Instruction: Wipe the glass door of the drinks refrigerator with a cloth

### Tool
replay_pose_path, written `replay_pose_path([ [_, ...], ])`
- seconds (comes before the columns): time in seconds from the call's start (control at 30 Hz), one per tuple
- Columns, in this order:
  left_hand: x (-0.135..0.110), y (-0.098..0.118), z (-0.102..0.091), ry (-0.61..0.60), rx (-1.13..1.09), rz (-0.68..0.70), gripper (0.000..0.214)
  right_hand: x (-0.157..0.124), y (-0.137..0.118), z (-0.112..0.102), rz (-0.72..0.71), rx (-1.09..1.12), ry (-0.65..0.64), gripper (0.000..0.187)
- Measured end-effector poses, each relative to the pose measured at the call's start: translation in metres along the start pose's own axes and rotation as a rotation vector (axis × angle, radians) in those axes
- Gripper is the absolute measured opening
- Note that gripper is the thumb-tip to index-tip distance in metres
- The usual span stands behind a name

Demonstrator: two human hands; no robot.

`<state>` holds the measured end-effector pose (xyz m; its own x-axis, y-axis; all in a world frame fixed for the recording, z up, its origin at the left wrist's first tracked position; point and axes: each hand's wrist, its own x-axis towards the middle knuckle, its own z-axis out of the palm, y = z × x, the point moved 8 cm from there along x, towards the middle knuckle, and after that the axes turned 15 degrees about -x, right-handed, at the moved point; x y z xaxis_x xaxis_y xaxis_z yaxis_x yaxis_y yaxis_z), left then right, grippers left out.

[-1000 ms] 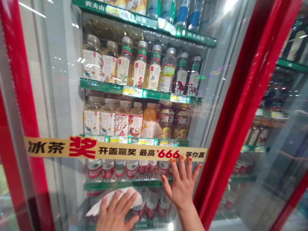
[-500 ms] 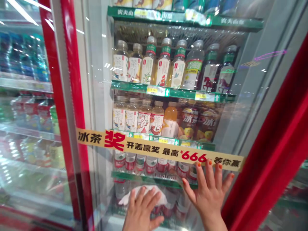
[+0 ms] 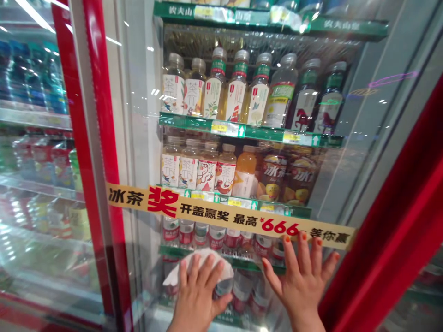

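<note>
My left hand (image 3: 198, 290) presses a white cloth (image 3: 206, 262) against the glass door of a drinks fridge, holding it there. Its fingers lie flat over the cloth, which sticks out above and to the left of them. To the right, my right hand (image 3: 302, 281) rests on the same glass with its fingers spread and nothing in it. Its fingertips reach the lower edge of a yellow printed strip (image 3: 207, 213) that runs across the door. My palms are turned away from view.
Behind the glass, bottles (image 3: 238, 87) and other drinks stand on shelves with green price rails (image 3: 194, 121). A red door frame (image 3: 391, 212) slants along the right side. Another red upright (image 3: 100, 92) stands at left, with a second row of stocked shelves beyond it.
My left hand has moved up and slightly left over the glass, together with the white cloth. My right hand stays nearly in place while the view shifts a little.
</note>
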<state>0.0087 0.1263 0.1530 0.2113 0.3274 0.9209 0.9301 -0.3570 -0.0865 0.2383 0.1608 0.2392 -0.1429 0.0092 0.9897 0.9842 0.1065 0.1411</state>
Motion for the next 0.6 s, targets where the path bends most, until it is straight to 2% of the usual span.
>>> replay_pose_path([
  [0.07, -0.031, 0.001, 0.005, 0.0, -0.007, 0.03, 0.087, -0.001, 0.001, 0.001, 0.006, -0.005, -0.008, 0.088],
  [0.13, -0.032, -0.032, -0.007, 0.004, 0.002, -0.075, 0.091, -0.001, 0.001, 0.001, 0.002, -0.007, -0.008, 0.088],
  [0.17, -0.021, -0.058, -0.018, 0.002, 0.017, -0.183, 0.094, -0.001, 0.001, 0.001, -0.003, -0.01, -0.009, 0.088],
  [0.2, -0.005, -0.087, -0.034, 0.044, 0.016, -0.333, 0.097, -0.001, 0.001, 0.0, -0.007, -0.012, -0.009, 0.088],
  [0.23, 0.017, -0.109, -0.051, 0.117, -0.011, -0.418, 0.095, -0.001, 0.0, 0.0, -0.01, -0.015, -0.008, 0.087],
  [0.3, 0.065, -0.134, -0.074, 0.183, -0.053, -0.536, 0.084, -0.001, 0.0, 0.0, -0.01, -0.013, -0.007, 0.088],
  [0.33, 0.087, -0.134, -0.082, 0.236, -0.061, -0.548, 0.082, -0.001, 0.0, 0.0, -0.009, -0.009, -0.006, 0.088],
  [0.4, 0.118, -0.106, -0.08, 0.241, -0.071, -0.463, 0.082, -0.001, -0.001, 0.0, -0.01, -0.005, -0.006, 0.087],
  [0.47, 0.118, -0.058, -0.061, 0.192, -0.057, -0.293, 0.081, -0.002, -0.001, 0.001, 0.0, -0.006, -0.011, 0.087],
  [0.53, 0.087, -0.009, -0.032, 0.127, -0.035, -0.088, 0.081, -0.004, 0.001, 0.002, 0.026, -0.004, -0.016, 0.087],
  [0.6, 0.036, 0.018, -0.007, 0.088, -0.017, 0.051, 0.083, -0.004, 0.001, 0.003, 0.038, 0.008, -0.016, 0.086],
])
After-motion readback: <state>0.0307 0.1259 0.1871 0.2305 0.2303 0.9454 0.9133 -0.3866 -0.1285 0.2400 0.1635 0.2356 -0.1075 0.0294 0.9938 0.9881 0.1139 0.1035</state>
